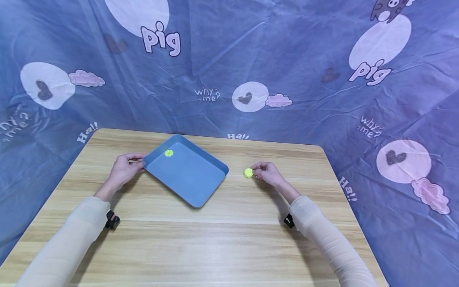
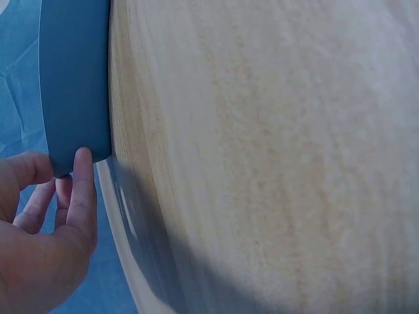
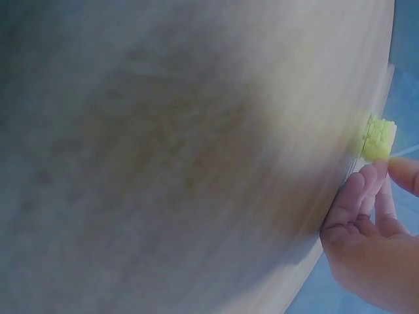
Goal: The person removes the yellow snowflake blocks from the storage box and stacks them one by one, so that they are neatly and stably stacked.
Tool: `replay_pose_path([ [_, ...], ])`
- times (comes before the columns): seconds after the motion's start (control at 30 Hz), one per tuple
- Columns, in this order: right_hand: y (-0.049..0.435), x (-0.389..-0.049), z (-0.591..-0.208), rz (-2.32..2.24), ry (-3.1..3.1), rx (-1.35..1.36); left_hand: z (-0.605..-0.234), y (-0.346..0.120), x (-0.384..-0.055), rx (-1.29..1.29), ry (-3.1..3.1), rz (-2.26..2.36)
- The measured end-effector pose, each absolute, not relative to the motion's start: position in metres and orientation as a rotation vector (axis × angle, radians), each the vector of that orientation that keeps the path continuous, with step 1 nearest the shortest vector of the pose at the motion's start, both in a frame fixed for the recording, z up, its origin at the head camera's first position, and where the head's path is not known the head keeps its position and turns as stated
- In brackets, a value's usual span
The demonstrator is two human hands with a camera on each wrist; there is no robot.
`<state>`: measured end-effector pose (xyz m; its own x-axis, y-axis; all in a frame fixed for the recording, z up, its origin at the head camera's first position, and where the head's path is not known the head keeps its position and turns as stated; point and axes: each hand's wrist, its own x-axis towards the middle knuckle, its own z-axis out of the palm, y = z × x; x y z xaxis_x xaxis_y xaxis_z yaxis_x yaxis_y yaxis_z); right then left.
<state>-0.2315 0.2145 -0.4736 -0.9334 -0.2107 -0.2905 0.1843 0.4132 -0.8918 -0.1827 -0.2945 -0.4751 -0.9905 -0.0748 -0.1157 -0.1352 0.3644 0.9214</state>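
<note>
A blue rectangular tray (image 1: 186, 171) lies at an angle on the wooden table. My left hand (image 1: 125, 169) pinches its left corner; the left wrist view has the thumb at the rim of the tray (image 2: 75, 85) and a finger against the outer wall. Inside the tray, near its far left side, is a yellow-green flower-shaped piece (image 1: 169, 153). To the right of the tray, my right hand (image 1: 267, 173) holds more yellow-green flower-shaped pieces (image 1: 248, 173) between thumb and fingers. Seen from the right wrist, these pieces (image 3: 378, 139) form a short stack close to the tabletop.
The light wood table (image 1: 215, 243) extends toward me and out to both sides. Behind it and at its sides hangs a blue printed cloth (image 1: 222, 56). Dark wrist devices (image 1: 112, 220) sit at the cuffs of both pale sleeves.
</note>
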Motion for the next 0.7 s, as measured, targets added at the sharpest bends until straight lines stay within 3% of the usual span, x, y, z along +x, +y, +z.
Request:
replay_pose_path([
  [0.7, 0.202, -0.240, -0.472, -1.496, 2.436, 0.024, -0.481, -0.301, -0.202, -0.163, 2.531, 1.741],
])
